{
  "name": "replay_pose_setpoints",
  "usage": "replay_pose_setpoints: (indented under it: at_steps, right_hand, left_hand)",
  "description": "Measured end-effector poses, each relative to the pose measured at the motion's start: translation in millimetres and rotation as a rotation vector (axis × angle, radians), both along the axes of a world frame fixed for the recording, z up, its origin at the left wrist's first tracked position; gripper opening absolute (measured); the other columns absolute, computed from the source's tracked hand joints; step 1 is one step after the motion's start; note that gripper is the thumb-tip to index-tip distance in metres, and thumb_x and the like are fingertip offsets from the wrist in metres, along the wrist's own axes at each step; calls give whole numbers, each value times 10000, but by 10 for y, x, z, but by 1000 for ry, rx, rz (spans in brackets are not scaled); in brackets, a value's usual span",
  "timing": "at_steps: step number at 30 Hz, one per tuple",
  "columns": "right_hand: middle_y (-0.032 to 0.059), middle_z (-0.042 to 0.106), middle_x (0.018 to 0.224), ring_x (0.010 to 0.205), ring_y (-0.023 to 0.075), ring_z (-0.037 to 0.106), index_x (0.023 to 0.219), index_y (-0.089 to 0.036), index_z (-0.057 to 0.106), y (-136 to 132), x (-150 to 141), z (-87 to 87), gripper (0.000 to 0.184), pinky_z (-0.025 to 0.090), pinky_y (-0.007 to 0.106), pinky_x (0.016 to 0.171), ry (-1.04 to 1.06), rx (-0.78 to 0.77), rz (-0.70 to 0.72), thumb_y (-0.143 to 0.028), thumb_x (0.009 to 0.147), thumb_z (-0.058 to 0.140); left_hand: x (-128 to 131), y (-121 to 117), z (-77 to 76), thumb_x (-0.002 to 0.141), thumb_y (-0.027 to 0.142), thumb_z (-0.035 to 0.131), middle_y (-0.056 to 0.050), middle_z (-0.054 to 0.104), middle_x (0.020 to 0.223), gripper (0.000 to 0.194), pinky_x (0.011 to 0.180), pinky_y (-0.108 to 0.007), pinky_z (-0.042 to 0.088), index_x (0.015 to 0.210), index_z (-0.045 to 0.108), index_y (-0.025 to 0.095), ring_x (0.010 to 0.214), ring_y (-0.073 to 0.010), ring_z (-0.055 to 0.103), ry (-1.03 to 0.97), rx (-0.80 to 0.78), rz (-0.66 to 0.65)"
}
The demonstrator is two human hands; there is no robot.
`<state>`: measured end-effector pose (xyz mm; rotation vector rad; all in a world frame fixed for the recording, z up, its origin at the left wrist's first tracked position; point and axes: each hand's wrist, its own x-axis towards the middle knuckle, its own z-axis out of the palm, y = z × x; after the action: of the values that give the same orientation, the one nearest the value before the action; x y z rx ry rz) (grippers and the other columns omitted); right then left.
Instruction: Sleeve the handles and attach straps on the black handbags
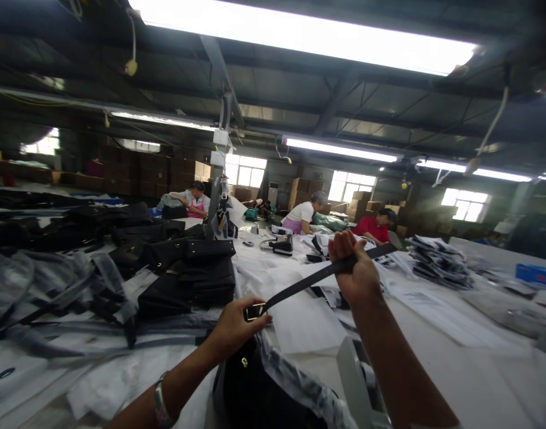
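A black strap [306, 280] runs up to the right between my two hands. My left hand [237, 325] pinches its lower end at a gold-coloured buckle [255, 311]. Higher up, my right hand [356, 268] is closed around the strap, whose free end sticks out beyond the fist. Below my left hand a black bag [250, 384] with a small gold fitting stands close to me, its lower part cut off by the frame. Clear plastic wrap [295, 372] lies along the bag's right side.
Black bags [201, 274] are piled on the left, near plastic-wrapped straps [98, 286]. A grey tape dispenser-like device [356, 375] stands by my right forearm. White sheets [304, 316] cover the table. Stacked dark pieces [438, 262] lie at right. Several people work behind.
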<state>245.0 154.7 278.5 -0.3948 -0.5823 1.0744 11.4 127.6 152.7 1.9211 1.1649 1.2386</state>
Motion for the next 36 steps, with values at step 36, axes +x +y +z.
replay_pose_setpoints:
  at_steps: [36]
  right_hand:
    - [133, 744, 1029, 1008, 281, 693, 1079, -137, 692, -568, -292, -1199, 391, 530, 391, 842, -632, -124, 477, -416, 807, 720]
  left_hand:
    - [0, -103, 52, 811, 437, 652, -44, 737, 1130, 385, 985, -374, 452, 1149, 702, 258, 1089, -288, 640, 38, -52, -109]
